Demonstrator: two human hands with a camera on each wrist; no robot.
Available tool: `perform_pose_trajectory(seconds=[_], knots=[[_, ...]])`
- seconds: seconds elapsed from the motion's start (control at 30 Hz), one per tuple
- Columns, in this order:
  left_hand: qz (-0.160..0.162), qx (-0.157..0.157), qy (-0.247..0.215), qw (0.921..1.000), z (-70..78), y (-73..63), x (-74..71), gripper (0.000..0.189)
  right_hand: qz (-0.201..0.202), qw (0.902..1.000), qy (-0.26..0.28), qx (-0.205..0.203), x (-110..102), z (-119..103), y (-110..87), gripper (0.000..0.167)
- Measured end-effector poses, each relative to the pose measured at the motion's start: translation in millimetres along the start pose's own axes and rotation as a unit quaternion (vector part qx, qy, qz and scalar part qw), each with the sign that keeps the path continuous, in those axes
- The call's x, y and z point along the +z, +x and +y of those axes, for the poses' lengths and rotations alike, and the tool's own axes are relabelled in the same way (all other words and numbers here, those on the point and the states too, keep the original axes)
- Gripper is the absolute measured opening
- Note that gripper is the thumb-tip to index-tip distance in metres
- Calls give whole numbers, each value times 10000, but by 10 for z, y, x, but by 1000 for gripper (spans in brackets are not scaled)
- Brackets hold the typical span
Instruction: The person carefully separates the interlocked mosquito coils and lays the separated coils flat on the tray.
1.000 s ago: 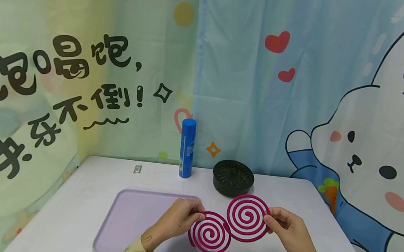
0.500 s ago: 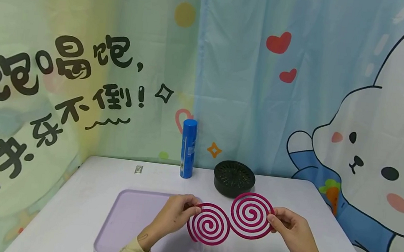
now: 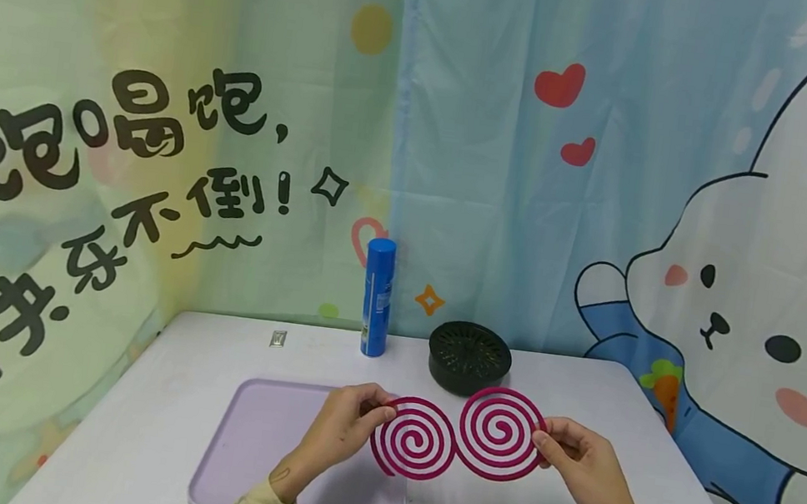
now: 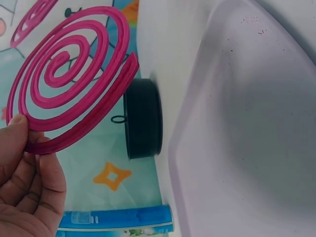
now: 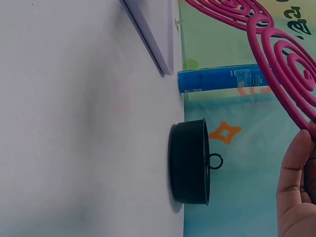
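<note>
Two pink spiral mosquito coils are held up over the table, face toward the head camera. My left hand (image 3: pixel 343 425) pinches the left coil (image 3: pixel 415 442) at its upper left rim between thumb and fingers. The right coil (image 3: pixel 500 426), slightly higher, is pinched at its right edge by my right hand (image 3: pixel 584 461). Their rims meet or overlap in the head view. In the left wrist view the left coil (image 4: pixel 60 79) tilts away from the thumb, its outer end free.
A lilac tray (image 3: pixel 250 452) lies on the white table, partly behind my left forearm. Behind the coils stand a round black mosquito coil holder (image 3: pixel 468 365) and a blue spray can (image 3: pixel 377 299). A small metal piece (image 3: pixel 278 338) lies at the back left.
My left hand has risen and shifted left with its coil, bringing it nearer the right coil's height. The right hand and its coil have moved slightly right.
</note>
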State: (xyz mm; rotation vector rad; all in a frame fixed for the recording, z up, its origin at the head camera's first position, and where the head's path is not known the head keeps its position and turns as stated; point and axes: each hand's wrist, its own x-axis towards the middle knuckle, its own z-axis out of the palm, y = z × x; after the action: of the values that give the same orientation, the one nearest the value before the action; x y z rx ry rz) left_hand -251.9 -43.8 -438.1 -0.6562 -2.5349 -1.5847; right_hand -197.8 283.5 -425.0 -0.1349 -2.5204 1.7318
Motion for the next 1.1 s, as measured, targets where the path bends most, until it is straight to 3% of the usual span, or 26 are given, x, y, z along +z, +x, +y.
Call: perform_pose_trajectory(seconds=[0.87,1.1], knots=[[402,-146,86,9990,-189,-97,-210,8,-155,9996,33,251,274,11,90,30],[599,-218,189,9978,-251,-143,-306,8,-234,9995,165,133,382,-19,115,31]])
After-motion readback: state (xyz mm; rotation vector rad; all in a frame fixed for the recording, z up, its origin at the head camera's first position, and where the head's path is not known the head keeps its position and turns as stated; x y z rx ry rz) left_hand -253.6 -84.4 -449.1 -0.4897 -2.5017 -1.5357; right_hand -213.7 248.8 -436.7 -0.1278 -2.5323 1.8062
